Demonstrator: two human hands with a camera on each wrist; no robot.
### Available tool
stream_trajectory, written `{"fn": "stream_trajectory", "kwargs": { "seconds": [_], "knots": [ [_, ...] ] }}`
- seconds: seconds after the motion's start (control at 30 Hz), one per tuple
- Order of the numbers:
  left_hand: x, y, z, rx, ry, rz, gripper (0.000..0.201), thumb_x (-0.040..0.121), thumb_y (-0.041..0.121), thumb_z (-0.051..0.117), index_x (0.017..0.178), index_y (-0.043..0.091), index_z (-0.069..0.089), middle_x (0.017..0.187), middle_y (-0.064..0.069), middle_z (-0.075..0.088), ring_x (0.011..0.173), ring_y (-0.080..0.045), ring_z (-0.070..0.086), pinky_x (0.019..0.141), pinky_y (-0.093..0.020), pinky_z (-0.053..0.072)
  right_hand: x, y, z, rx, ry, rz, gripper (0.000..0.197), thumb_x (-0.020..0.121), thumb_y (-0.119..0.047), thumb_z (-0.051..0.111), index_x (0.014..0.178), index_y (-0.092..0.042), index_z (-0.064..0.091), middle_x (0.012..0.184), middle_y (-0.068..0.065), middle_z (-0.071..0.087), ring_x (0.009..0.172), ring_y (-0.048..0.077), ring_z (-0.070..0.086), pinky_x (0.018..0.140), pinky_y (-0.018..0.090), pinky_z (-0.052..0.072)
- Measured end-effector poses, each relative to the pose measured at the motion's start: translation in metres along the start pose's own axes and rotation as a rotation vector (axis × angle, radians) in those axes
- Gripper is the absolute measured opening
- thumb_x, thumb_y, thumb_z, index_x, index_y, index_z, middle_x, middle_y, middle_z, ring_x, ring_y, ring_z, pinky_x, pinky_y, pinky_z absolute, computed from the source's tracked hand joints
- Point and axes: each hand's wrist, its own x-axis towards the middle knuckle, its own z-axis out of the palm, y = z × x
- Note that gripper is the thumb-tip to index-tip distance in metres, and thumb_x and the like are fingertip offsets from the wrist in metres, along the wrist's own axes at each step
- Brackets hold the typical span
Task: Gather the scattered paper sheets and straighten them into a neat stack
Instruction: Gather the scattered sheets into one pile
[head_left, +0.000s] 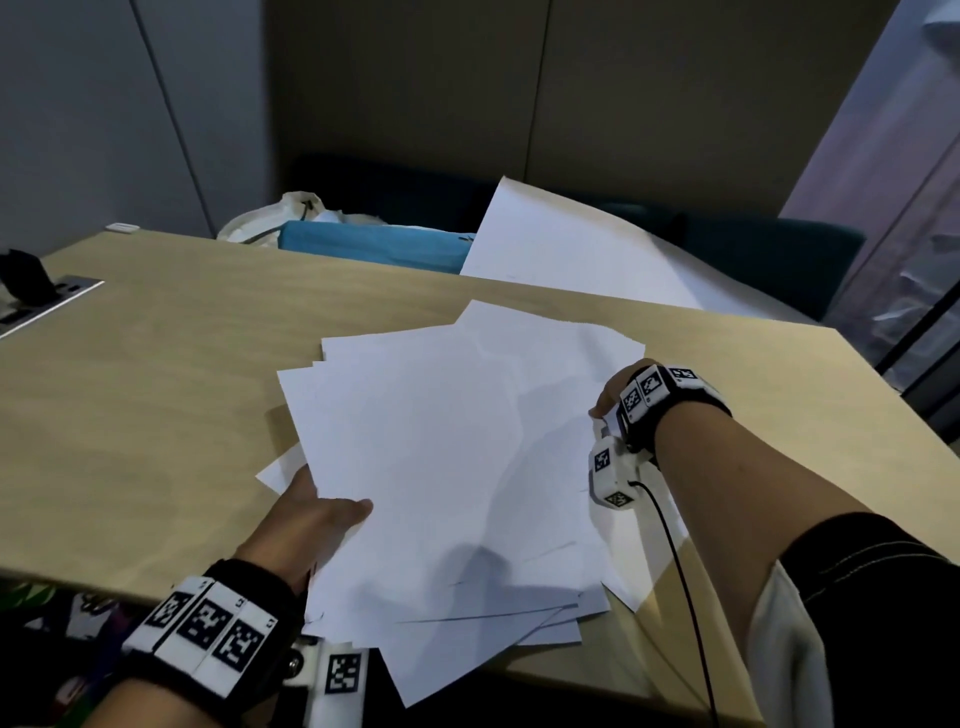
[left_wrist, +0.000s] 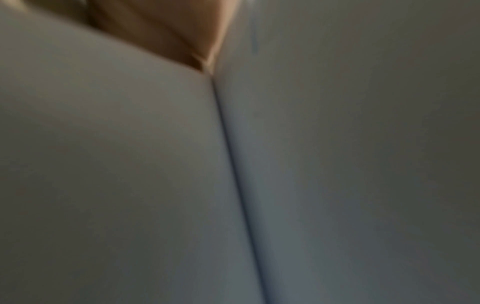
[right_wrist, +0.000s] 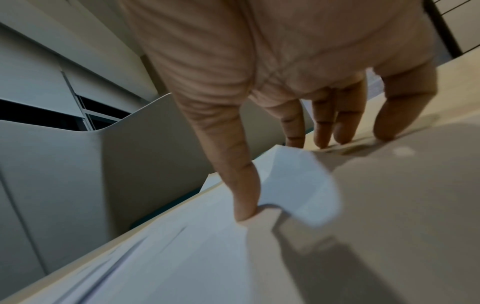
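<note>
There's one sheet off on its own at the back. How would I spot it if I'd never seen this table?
Start at the wooden table and find the messy pile of white sheets between the two hands. Look past it to the table's far edge: a single large sheet lies there, beside a blue bag. Unlike the pile, it sits apart, untouched, with its far part curling up off the table.

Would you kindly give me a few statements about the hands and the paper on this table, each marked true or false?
1. The paper sheets lie fanned out, edges not aligned. True.
2. The left hand holds the pile with its thumb on top. True.
3. The right hand is off the table. False: its fingertips touch the sheets and the wooden table.
4. Every sheet lies within the pile. False: one large sheet overhangs the far edge.
</note>
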Motion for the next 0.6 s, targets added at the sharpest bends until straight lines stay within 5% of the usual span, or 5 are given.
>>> {"fn": "stream_trajectory", "kwargs": {
  "seconds": [0.07, 0.2, 0.37, 0.5, 0.6],
  "knots": [
    [0.002, -0.001, 0.000, -0.006, 0.009, -0.012, 0.059, 0.078, -0.011, 0.061, 0.131, 0.012, 0.049, 0.119, -0.009, 0.068, 0.107, -0.025, 0.066, 0.080, -0.033, 0.050, 0.009, 0.006, 0.008, 0.035, 0.021, -0.007, 0.069, 0.050, -0.066, 0.052, 0.108, -0.032, 0.068, 0.120, -0.004, 0.065, 0.101, 0.023, 0.064, 0.086, 0.035, 0.053],
    [0.004, -0.001, -0.002, 0.017, 0.025, -0.028, 0.070, 0.069, -0.002, 0.068, 0.134, 0.011, 0.045, 0.127, -0.013, 0.063, 0.115, -0.031, 0.061, 0.102, -0.046, 0.044, -0.035, 0.000, 0.005, 0.444, 0.282, 0.107, 0.056, 0.079, -0.040, 0.064, 0.133, -0.038, 0.047, 0.142, 0.017, 0.035, 0.112, 0.034, 0.056, 0.090, 0.040, 0.051],
    [0.006, 0.002, -0.003, 0.022, 0.025, -0.027, 0.081, 0.061, 0.003, 0.066, 0.138, 0.012, 0.042, 0.130, -0.010, 0.062, 0.118, -0.029, 0.060, 0.108, -0.050, 0.039, -0.036, 0.006, -0.024, 1.155, 0.347, 0.186, 0.064, 0.077, -0.015, 0.076, 0.134, -0.004, 0.048, 0.134, 0.016, 0.053, 0.121, 0.032, 0.054, 0.089, 0.034, 0.045],
    [0.004, 0.003, -0.003, 0.050, 0.016, -0.033, 0.066, 0.083, -0.013, 0.059, 0.140, 0.011, 0.038, 0.134, -0.010, 0.058, 0.121, -0.028, 0.056, 0.107, -0.046, 0.039, -0.072, 0.003, -0.064, 1.202, 0.768, -0.121, 0.041, 0.076, -0.005, 0.074, 0.115, -0.007, 0.065, 0.102, 0.008, 0.066, 0.102, 0.025, 0.065, 0.090, 0.032, 0.052],
    [0.001, 0.006, 0.000, 0.051, 0.013, -0.019, 0.075, 0.073, -0.006, 0.065, 0.141, 0.010, 0.038, 0.135, -0.011, 0.057, 0.123, -0.029, 0.055, 0.110, -0.049, 0.037, -0.110, -0.008, -0.080, 1.027, 0.967, -0.427, 0.023, 0.078, -0.007, 0.070, 0.101, -0.007, 0.071, 0.091, 0.003, 0.065, 0.083, 0.014, 0.063, 0.077, 0.015, 0.049]
  ]
}}
